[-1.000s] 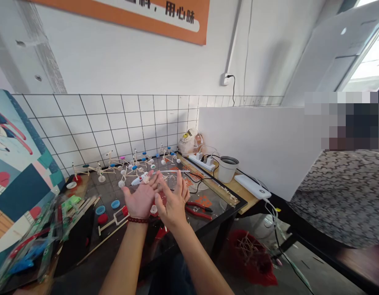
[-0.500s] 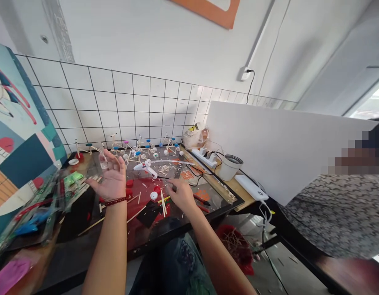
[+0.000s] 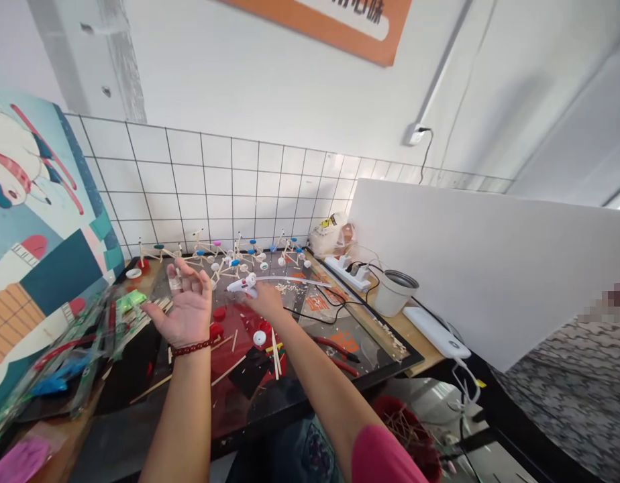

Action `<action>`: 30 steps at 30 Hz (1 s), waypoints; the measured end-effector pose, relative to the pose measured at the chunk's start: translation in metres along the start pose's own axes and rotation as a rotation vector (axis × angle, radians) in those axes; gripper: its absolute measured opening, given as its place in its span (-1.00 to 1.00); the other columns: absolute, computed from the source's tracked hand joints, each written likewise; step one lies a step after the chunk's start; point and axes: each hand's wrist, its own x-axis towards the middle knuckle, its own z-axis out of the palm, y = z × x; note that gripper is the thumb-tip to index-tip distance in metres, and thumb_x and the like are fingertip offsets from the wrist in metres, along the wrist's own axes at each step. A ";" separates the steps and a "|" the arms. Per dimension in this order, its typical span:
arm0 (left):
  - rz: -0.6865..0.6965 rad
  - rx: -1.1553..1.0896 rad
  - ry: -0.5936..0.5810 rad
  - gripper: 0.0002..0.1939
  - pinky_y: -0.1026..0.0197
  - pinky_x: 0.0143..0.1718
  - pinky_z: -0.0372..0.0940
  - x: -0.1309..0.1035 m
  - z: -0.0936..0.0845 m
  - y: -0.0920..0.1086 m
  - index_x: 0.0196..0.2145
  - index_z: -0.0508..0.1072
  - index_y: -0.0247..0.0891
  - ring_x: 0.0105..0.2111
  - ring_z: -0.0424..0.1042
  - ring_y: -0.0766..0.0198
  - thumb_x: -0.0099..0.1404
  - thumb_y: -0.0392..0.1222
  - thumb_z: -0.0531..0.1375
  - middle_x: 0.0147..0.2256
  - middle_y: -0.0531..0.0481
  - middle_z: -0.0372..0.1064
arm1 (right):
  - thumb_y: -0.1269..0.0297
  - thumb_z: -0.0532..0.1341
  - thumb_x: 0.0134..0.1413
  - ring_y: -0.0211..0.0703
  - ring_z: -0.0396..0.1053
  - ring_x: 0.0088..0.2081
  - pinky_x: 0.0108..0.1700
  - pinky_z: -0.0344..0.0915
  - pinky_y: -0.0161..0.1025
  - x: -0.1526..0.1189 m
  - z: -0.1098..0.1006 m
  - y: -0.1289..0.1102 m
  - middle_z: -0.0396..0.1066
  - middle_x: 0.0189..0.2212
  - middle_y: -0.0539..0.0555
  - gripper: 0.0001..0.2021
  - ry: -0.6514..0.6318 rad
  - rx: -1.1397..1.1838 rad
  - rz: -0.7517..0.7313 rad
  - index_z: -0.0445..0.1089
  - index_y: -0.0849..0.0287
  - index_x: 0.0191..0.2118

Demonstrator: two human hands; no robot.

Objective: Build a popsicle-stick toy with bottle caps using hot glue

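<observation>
My right hand (image 3: pixel 267 302) is closed around the handle of a white hot glue gun (image 3: pixel 243 284), its fingers partly hidden. A long clear glue stick (image 3: pixel 294 279) sticks out of the gun's back. Palm up, my left hand (image 3: pixel 189 307) hovers over the left side of the table with its fingers apart and loosely curled. A small clear object (image 3: pixel 174 280) shows by its fingertips; I cannot tell whether they touch it. Behind both hands stand several stick figures (image 3: pixel 234 258) with coloured and white caps. Near my right forearm lie a white cap (image 3: pixel 259 337) and thin wooden sticks (image 3: pixel 276 354).
Red-handled pliers (image 3: pixel 340 350) lie right of my forearm. A power strip (image 3: pixel 347 273), a white pot (image 3: pixel 395 293) and a white box (image 3: pixel 435 332) line the right edge. Plastic packets (image 3: pixel 63 372) cover the left. A person in a patterned garment (image 3: pixel 576 382) is at the far right.
My right hand has moved left and forward from the middle of the table to the glue gun and closed on its handle. The left hand keeps its pose; the view has shifted.
</observation>
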 end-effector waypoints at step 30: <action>-0.518 2.332 -0.597 -0.22 -0.16 -0.12 0.34 0.028 -0.030 -0.021 0.29 0.23 -0.29 -0.03 0.49 -0.33 0.07 -0.23 0.19 -0.09 -0.47 0.51 | 0.04 0.13 0.16 -0.10 0.39 -0.29 -0.18 0.33 -0.20 -0.057 -0.014 0.066 0.50 -0.30 0.08 -0.63 0.494 0.816 0.023 0.41 0.19 -0.06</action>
